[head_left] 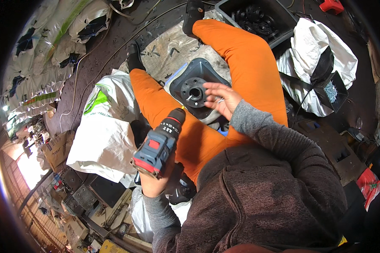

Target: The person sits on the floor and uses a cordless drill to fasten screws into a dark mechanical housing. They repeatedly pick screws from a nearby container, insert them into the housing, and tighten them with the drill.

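Note:
My left hand [159,179] is wrapped round the grip of a dark blue-grey cordless drill [156,145] with a red button and a black chuck. Its bit points toward a black round flange [185,90] with a hollow centre and several holes. Small pale screws show at the flange's near side. The flange sits on a black square-based plastic piece [202,69] between my legs. Over the flange's right edge is my right hand [223,99], its fingers partly curled, with a silvery screw [220,100] showing among them.
A dark crate [278,40] of black ring-shaped parts stands at the far right. Nearer, a black box [332,92] of small screws rests by a white sack [304,46]. Another white sack [103,143] lies left of my legs. A cable [95,78] crosses the floor.

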Demonstrator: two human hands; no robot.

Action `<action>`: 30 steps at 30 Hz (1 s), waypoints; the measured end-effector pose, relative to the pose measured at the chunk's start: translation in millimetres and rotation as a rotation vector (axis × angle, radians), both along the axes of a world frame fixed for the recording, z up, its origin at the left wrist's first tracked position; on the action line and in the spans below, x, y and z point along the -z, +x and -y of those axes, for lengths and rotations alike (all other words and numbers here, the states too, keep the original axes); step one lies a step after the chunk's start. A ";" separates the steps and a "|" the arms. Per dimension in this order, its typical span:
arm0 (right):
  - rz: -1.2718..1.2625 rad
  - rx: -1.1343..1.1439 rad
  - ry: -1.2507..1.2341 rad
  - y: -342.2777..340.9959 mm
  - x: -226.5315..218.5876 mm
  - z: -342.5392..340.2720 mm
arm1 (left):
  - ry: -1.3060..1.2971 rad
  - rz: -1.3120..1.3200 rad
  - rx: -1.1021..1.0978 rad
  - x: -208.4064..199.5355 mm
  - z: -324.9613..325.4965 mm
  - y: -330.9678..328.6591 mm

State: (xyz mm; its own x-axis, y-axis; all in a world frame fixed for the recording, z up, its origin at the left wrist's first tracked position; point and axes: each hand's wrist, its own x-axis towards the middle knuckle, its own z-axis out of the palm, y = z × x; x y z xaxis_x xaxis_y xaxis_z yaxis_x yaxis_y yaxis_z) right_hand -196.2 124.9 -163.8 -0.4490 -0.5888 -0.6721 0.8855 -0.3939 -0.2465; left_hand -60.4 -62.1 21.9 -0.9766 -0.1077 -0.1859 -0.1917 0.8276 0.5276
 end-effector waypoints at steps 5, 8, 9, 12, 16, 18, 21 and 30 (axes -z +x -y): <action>-0.086 0.045 0.223 -9.2 19.2 7.1 | 0.194 0.069 -0.234 13.0 9.6 -9.8; -0.175 -0.055 0.352 -9.0 25.5 17.7 | 0.076 0.116 -0.117 22.2 20.2 -14.3; -0.214 -0.084 0.407 -8.9 27.5 19.5 | 0.048 0.124 -0.095 25.0 22.0 -15.9; -0.218 -0.140 0.417 -5.9 36.2 23.8 | 0.154 0.168 -0.201 27.1 21.6 -22.2; -0.241 -0.196 0.450 -5.4 40.5 27.0 | 0.143 0.254 -0.172 31.3 28.3 -30.6; -0.263 -0.190 0.486 -8.3 41.0 25.4 | 0.163 0.321 -0.066 20.6 31.2 -50.7; -0.356 -0.098 0.415 1.4 55.1 33.8 | -0.028 0.341 0.231 23.7 46.6 -60.3; -0.258 -0.162 0.498 -1.9 53.2 38.6 | 0.070 0.343 0.203 28.0 50.1 -85.2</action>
State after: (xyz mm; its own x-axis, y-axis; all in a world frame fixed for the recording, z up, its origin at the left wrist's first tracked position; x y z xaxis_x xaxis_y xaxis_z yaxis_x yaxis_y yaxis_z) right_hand -198.1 86.3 -217.0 -0.5651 -0.3049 -0.7666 0.8117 -0.0395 -0.5827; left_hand -145.7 -112.2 -6.1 -0.8567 0.1055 -0.5049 -0.2027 0.8312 0.5176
